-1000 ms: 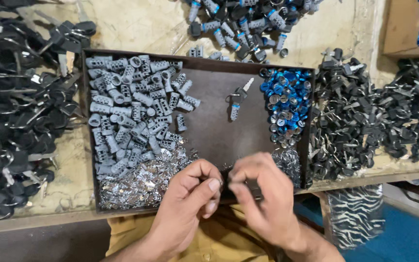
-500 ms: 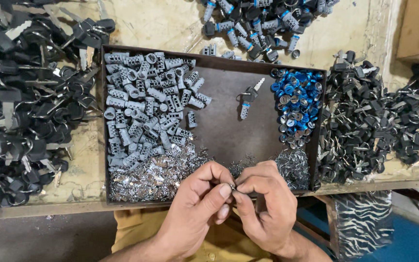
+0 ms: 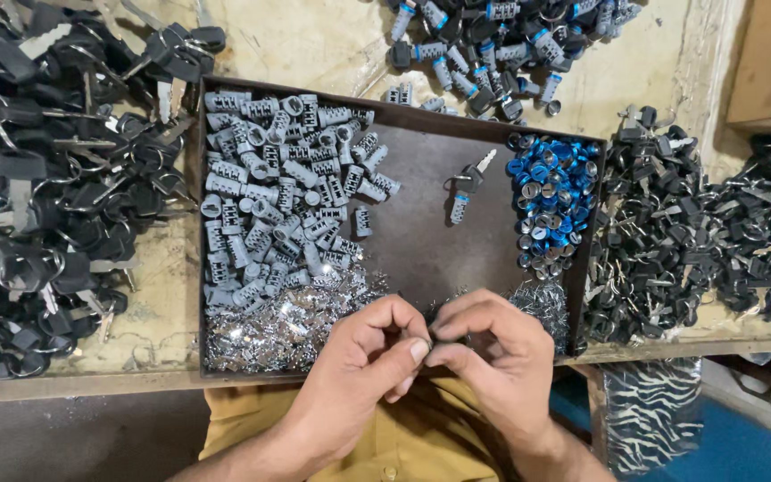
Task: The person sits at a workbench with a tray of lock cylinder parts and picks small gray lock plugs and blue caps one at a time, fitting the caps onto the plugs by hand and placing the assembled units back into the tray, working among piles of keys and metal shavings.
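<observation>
My left hand [image 3: 363, 370] and my right hand [image 3: 497, 357] meet fingertip to fingertip over the near edge of a dark metal tray [image 3: 421, 241]. Both pinch one small dark part [image 3: 446, 339], mostly hidden by the fingers. Under my hands lies a heap of small shiny metal pieces [image 3: 287, 321]. Grey lock cylinders [image 3: 269, 196] fill the tray's left side. Blue caps [image 3: 551, 201] are piled at its right. A single key stuck in a cylinder [image 3: 466, 192] lies in the tray's bare middle.
Black-headed keys on rings [image 3: 46, 178] cover the bench to the left. More black keys [image 3: 698, 232] are heaped on the right. Dark assembled locks with blue rings [image 3: 493, 45] lie beyond the tray. A wooden box [image 3: 769, 62] stands at the far right.
My hands stayed together on the small part at the tray's near edge, with the fingers shifting slightly. The view drifted, so the tray now sits further right in the picture.
</observation>
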Tool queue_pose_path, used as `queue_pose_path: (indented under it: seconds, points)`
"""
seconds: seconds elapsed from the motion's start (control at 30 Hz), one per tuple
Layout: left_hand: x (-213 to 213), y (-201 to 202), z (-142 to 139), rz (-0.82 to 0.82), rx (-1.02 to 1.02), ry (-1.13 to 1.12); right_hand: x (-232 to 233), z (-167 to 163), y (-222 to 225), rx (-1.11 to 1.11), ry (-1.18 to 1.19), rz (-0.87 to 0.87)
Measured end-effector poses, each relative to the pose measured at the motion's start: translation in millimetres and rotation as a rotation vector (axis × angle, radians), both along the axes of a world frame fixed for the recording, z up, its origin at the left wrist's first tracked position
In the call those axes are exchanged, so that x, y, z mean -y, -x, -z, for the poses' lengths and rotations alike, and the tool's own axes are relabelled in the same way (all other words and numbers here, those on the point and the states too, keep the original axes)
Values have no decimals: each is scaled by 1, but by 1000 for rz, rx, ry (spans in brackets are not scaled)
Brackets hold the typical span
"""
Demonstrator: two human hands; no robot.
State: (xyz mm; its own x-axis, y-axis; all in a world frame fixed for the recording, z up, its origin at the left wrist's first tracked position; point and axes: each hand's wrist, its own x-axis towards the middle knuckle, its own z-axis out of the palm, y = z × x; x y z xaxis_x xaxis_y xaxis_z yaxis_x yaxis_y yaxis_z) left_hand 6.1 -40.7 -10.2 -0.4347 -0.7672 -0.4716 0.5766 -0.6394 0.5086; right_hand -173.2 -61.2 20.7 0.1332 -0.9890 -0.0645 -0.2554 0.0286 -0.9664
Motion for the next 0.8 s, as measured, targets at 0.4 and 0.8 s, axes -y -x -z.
queue_pose_path:
  seconds: [0.4, 0.8]
  points:
    - [4, -37, -4, -146, -7, -40, 126, -17, -84, -799, 556, -535]
    - [6, -33, 3, -138, -127, 56, 10, 1, -27, 130, -52, -85]
